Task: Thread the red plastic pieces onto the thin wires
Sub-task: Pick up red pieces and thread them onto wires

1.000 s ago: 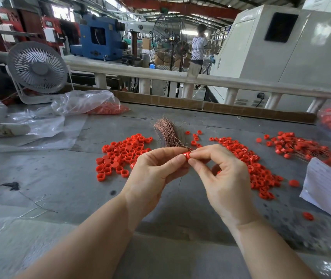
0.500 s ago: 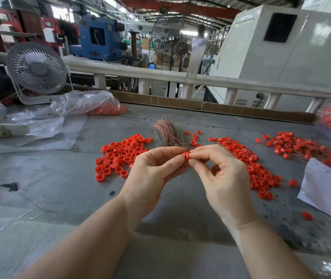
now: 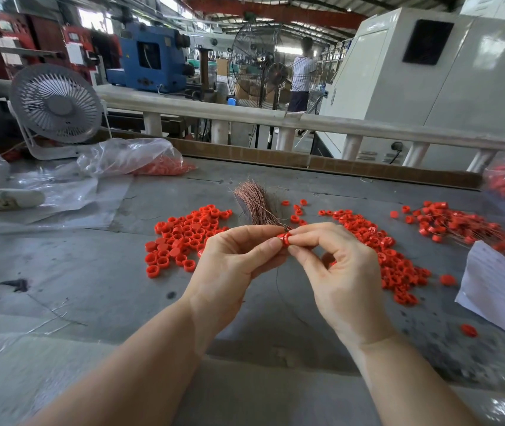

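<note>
Both hands are raised over the grey worktable (image 3: 97, 272), fingertips meeting around one small red plastic ring (image 3: 284, 238). The left hand (image 3: 232, 265) pinches it between thumb and forefinger from one side; the right hand (image 3: 341, 272) pinches it from the other, its remaining fingers curled loosely toward the palm. The ring is a short glossy cylinder, its open end turned roughly toward the left hand. A single thin dark wire (image 3: 278, 281) hangs down from the pinch, nearly vertical, bowing slightly as it drops toward the table; whether it already passes through the ring I cannot tell.

Just behind the hands lies a bundle of copper wires (image 3: 255, 204), hair-fine and pinkish, fanned at the far end and narrowing toward the fingers, its long axis running away from the person. To its left sits a loose pile of red caps (image 3: 183, 238), stubby hollow rounds with ridged insides, some lying open side up. A longer scatter of red pieces (image 3: 392, 259) trails off on the right, and farther right a heap of threaded pieces (image 3: 457, 226) has fine wires poking out of it.

The tabletop is dull, scuffed and speckled. A crinkled clear plastic bag (image 3: 134, 158) holding more red parts lies at the back left, near a small grey desk fan (image 3: 56, 103). A white sheet of paper (image 3: 497, 287) lies at the right edge.
</note>
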Tool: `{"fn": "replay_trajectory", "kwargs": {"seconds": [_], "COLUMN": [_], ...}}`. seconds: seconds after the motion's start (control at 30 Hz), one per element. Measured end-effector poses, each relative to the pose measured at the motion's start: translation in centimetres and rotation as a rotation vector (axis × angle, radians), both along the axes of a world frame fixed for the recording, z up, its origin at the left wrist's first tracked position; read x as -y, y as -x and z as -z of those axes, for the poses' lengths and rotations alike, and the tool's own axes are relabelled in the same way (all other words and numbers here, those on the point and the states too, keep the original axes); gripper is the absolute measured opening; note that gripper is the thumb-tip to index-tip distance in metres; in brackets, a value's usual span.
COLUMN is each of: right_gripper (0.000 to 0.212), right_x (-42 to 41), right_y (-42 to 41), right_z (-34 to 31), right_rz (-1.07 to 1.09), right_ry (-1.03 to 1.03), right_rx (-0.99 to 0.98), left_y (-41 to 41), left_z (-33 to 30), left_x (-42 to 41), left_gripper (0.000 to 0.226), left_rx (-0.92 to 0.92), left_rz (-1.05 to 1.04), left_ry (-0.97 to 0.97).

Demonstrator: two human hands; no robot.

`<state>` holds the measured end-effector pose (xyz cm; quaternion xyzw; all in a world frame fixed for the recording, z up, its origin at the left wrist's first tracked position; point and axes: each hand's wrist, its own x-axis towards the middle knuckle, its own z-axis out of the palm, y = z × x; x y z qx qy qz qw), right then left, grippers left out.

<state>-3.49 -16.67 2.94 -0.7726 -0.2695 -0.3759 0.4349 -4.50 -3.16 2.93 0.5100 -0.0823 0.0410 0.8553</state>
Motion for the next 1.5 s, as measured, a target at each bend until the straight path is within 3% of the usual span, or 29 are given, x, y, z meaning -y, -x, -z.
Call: {"fn": "replay_trajectory", "kwargs": {"seconds": [0.8,1.5], "right_gripper": [0.004,0.020], "right_x": [0.03,-0.31], "right_y": [0.13,0.75], "right_z": [0.01,-0.37], "right_rz": [-0.022,-0.059], "right_ry": [-0.020,-0.011], "right_rx": [-0.102,-0.250], "left_y": [0.00,0.28], "left_z": [0.12,0.20], "left_x": [-0.10,-0.22], "left_gripper": [0.016,0.011], "left_rx": [-0.029,0.014], "left_rz": [0.000,-0.110], "left_ry": [-0.058,-0.179]}}
